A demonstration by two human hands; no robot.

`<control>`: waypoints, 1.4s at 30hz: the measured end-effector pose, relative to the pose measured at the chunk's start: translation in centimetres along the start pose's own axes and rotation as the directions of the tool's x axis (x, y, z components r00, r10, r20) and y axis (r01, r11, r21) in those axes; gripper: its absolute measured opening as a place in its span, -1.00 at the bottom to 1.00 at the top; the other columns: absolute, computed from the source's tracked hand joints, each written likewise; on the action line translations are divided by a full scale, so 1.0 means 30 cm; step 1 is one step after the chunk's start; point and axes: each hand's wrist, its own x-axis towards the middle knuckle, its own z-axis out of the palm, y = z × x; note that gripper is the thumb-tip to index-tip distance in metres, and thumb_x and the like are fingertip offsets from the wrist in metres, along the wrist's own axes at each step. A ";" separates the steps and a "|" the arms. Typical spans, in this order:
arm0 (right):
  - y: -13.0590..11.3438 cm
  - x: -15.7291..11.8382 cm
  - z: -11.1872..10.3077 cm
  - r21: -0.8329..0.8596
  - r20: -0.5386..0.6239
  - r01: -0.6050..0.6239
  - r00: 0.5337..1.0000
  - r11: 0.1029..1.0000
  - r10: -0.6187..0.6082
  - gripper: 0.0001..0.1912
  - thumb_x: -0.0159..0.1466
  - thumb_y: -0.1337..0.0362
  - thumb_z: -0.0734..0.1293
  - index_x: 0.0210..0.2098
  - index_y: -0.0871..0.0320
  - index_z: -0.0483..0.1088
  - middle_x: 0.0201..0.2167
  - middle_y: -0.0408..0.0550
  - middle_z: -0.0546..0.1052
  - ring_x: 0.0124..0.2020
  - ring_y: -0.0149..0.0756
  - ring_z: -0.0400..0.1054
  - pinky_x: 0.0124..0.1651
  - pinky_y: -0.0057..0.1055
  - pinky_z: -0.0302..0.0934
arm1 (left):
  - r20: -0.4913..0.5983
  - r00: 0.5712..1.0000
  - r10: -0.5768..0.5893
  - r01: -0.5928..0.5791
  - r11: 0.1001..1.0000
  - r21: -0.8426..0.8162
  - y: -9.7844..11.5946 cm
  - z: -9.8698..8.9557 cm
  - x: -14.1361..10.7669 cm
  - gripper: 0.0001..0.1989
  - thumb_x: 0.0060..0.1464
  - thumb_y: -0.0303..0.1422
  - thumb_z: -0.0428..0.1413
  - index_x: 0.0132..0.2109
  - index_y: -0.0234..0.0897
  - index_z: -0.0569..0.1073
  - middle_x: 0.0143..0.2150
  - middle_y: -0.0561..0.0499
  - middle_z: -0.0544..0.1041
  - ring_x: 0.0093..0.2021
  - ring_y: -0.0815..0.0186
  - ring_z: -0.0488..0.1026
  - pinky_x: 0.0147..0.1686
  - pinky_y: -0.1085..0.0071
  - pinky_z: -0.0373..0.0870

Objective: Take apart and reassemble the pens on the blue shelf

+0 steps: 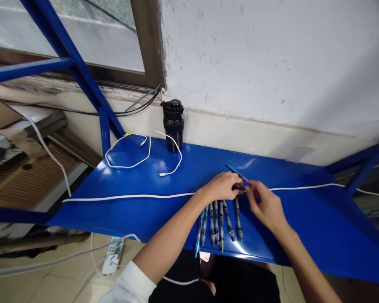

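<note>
My left hand (224,186) and my right hand (267,206) meet above the middle of the blue shelf. Fingers of both are bent into a pinch around a thin, pale piece between the fingertips; it is mostly hidden, so I cannot make out its kind. Just behind them a teal pen (233,169) slants, its near end reaching my right fingertips; whether it is held or lying there I cannot tell. Closer to me, several clear-barrelled pens (216,223) lie side by side, their far ends partly under my left hand. A teal-tipped pen (199,235) is leftmost in this row.
A white cable (129,197) crosses the blue shelf (318,227) behind the pens. Farther back lie a looped white charging cable (126,166) and a black bottle (173,126), upright by the wall. Blue frame bars (82,80) rise at the left. A power strip (113,256) is below.
</note>
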 end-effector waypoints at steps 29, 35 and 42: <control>0.091 0.373 0.203 -0.140 0.064 0.145 0.988 0.979 -0.138 -0.40 0.63 -0.03 -0.10 -0.07 0.19 0.42 -0.54 -0.06 0.55 -0.61 -0.26 0.29 -0.46 -0.35 -0.21 | -0.313 0.917 -0.248 0.189 0.960 -0.208 0.012 -0.014 0.009 -0.73 0.38 -0.18 0.22 -0.28 -0.19 0.49 -0.33 0.05 0.56 -0.30 0.31 0.50 -0.19 0.35 0.43; 0.080 0.359 0.195 -0.046 -0.031 0.175 0.984 0.984 -0.176 -0.48 0.62 0.02 -0.02 -0.13 0.16 0.43 -0.60 -0.10 0.47 -0.60 -0.28 0.31 -0.42 -0.35 -0.12 | -0.580 0.704 -0.410 0.173 0.891 -0.420 -0.061 -0.030 0.015 -0.71 0.40 -0.09 0.19 0.11 -0.13 0.48 0.07 -0.09 0.61 -0.03 0.27 0.60 -0.21 0.43 0.49; 0.075 0.357 0.182 0.018 -0.002 0.226 0.974 0.974 -0.226 -0.46 0.62 0.03 -0.05 -0.14 0.15 0.43 -0.59 -0.19 0.36 -0.60 -0.37 0.20 -0.41 -0.35 -0.12 | -0.482 0.768 -0.421 0.127 0.838 -0.530 -0.064 -0.041 0.010 -0.64 0.43 -0.01 0.12 0.19 -0.05 0.54 0.12 -0.08 0.68 0.08 0.15 0.65 -0.23 0.39 0.57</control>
